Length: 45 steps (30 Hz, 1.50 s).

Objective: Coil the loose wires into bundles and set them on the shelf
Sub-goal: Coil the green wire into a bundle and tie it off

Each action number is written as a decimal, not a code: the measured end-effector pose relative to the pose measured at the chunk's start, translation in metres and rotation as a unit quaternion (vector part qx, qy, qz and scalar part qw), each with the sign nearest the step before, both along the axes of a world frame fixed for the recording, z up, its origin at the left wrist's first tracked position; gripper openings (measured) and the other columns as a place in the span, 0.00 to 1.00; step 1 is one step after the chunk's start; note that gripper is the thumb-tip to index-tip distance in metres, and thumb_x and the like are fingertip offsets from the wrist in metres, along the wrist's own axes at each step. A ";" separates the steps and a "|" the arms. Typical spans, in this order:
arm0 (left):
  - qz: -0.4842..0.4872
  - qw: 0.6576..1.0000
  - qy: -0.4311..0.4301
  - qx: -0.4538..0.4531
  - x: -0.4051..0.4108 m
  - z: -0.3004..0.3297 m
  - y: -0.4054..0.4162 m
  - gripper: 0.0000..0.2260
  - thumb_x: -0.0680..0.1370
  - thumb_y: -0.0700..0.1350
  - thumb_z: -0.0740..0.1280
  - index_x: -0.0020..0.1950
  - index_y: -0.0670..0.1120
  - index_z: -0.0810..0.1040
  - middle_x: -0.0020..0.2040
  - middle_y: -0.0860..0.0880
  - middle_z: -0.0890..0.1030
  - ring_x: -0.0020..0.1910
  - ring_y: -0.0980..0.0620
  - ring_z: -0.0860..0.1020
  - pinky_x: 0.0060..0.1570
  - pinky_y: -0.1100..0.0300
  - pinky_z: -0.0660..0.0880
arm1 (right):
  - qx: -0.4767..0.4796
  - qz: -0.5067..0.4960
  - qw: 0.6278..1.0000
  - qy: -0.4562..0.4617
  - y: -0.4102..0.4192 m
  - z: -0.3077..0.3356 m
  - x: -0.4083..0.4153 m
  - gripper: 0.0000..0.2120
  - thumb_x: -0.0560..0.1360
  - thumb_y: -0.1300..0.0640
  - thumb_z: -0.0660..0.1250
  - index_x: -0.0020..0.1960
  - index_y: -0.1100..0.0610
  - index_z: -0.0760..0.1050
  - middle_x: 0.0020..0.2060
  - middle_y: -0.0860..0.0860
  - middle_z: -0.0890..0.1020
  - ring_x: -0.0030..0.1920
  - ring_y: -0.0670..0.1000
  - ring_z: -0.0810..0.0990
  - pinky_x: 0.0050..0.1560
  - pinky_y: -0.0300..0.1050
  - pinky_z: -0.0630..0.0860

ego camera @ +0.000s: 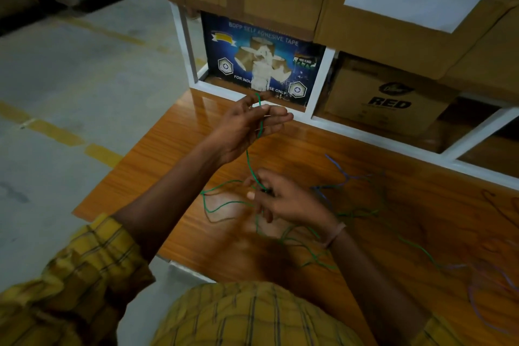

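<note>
Green wire (248, 159) runs pinched between my left grip (247, 126) and right grip (280, 199); boxes read "BOPP SELF ADHESIVE TAPE" (261, 64) and "RED" (390, 104).

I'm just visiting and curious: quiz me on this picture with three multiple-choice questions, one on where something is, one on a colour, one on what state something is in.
1. Where is the tape box?
A. In the shelf's left compartment
B. On the floor
C. On the table

2. What colour is the wire both hands hold?
A. Red
B. Green
C. White

3. How is that wire now?
A. Neatly bundled
B. Stored on the shelf
C. Mostly loose on the table

Answers:
1 A: the tape box stands inside the white shelf frame.
2 B: the green wire runs from the left hand to the right hand.
3 C: its slack loops sprawl over the table.
</note>
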<state>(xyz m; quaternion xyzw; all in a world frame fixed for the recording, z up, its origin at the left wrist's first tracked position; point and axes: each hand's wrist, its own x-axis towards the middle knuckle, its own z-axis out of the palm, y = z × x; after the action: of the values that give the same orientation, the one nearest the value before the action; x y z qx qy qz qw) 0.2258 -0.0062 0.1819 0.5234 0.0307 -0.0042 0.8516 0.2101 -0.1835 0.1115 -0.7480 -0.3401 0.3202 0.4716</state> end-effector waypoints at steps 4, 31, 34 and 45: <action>-0.042 0.980 -0.011 0.196 -0.005 -0.015 0.001 0.18 0.89 0.41 0.56 0.80 0.45 0.63 0.61 0.35 0.83 0.61 0.40 0.85 0.63 0.47 0.80 | 0.077 0.000 0.990 0.116 -0.024 0.036 -0.006 0.02 0.82 0.62 0.66 0.54 0.60 0.77 0.30 0.56 0.82 0.23 0.51 0.76 0.28 0.42 0.74; -0.146 0.984 -0.001 -0.103 -0.012 -0.006 -0.056 0.10 0.89 0.40 0.55 0.64 0.43 0.74 0.66 0.37 0.82 0.54 0.43 0.87 0.52 0.54 0.85 | 0.011 -0.161 0.955 0.248 -0.055 0.006 0.018 0.16 0.87 0.51 0.56 0.52 0.60 0.77 0.29 0.53 0.72 0.20 0.43 0.59 0.21 0.31 0.57; -0.076 0.988 0.025 -0.135 0.001 -0.015 -0.060 0.04 0.88 0.41 0.58 0.59 0.45 0.72 0.68 0.34 0.79 0.68 0.31 0.79 0.60 0.39 0.81 | -0.075 -0.085 0.975 0.191 -0.058 0.012 -0.006 0.18 0.87 0.51 0.55 0.60 0.64 0.76 0.30 0.55 0.77 0.19 0.44 0.64 0.20 0.35 0.66; -0.122 0.946 -0.004 0.300 -0.011 -0.034 -0.064 0.07 0.89 0.44 0.57 0.63 0.44 0.72 0.50 0.47 0.83 0.32 0.48 0.79 0.26 0.61 0.69 | 0.164 -0.073 0.955 0.237 -0.109 0.079 0.028 0.09 0.80 0.63 0.65 0.53 0.69 0.77 0.24 0.50 0.74 0.18 0.43 0.66 0.50 0.56 0.83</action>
<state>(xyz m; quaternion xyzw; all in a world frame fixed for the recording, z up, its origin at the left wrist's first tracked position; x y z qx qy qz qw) 0.2151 -0.0706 0.1476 0.7545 -0.0372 -0.0969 0.6481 0.2383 -0.2928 0.1907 -0.5858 -0.2111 0.3921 0.6772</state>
